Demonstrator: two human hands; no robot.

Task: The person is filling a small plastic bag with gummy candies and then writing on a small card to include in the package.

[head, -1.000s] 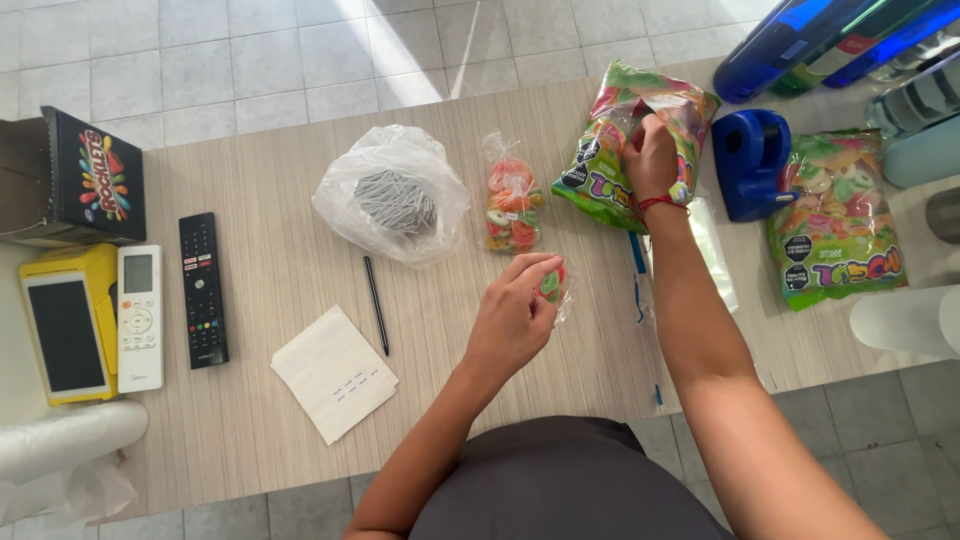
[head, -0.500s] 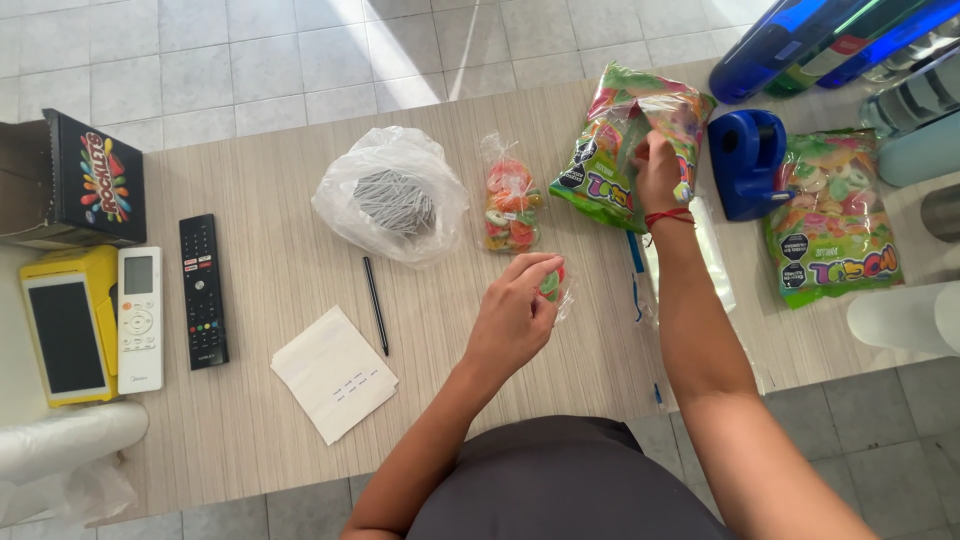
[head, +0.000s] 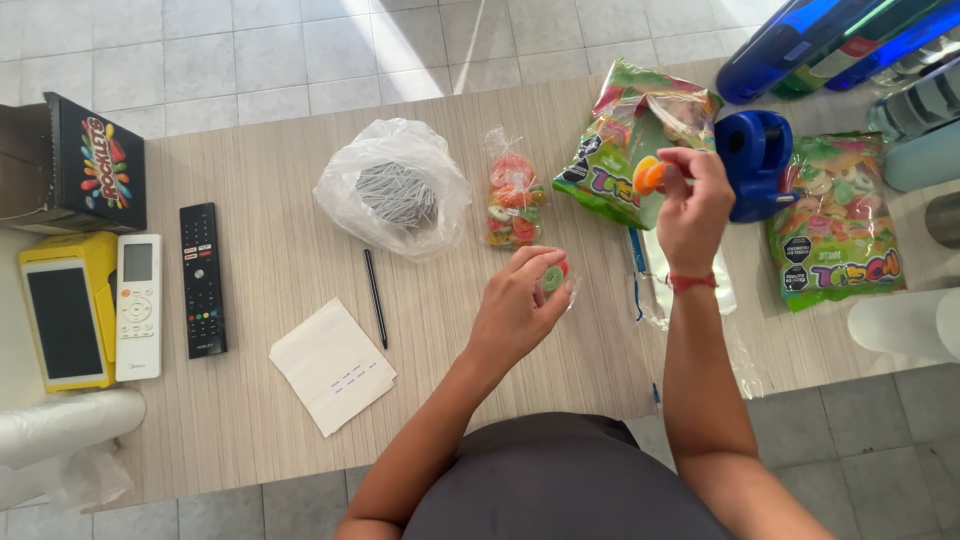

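Note:
My right hand (head: 693,205) pinches an orange gummy ring (head: 648,176) just above the open green candy bag (head: 632,140). Closer to me, my left hand (head: 518,305) holds a small clear bag with gummy rings (head: 553,277) above the wooden table (head: 280,270). A filled small clear bag of gummy rings (head: 511,198) lies between the two, behind my left hand. A second green candy bag (head: 835,220) lies at the right.
A blue tape dispenser (head: 756,160) stands beside my right hand. A clear plastic bag with twist ties (head: 395,190), a pen (head: 375,298), a white paper (head: 332,364), a black remote (head: 202,278), a white remote (head: 138,305), a yellow device (head: 65,320) and a black box (head: 95,165) lie leftward.
My right hand has come out of the open candy bag and lifted toward me with an orange gummy ring. My left hand has stayed in place.

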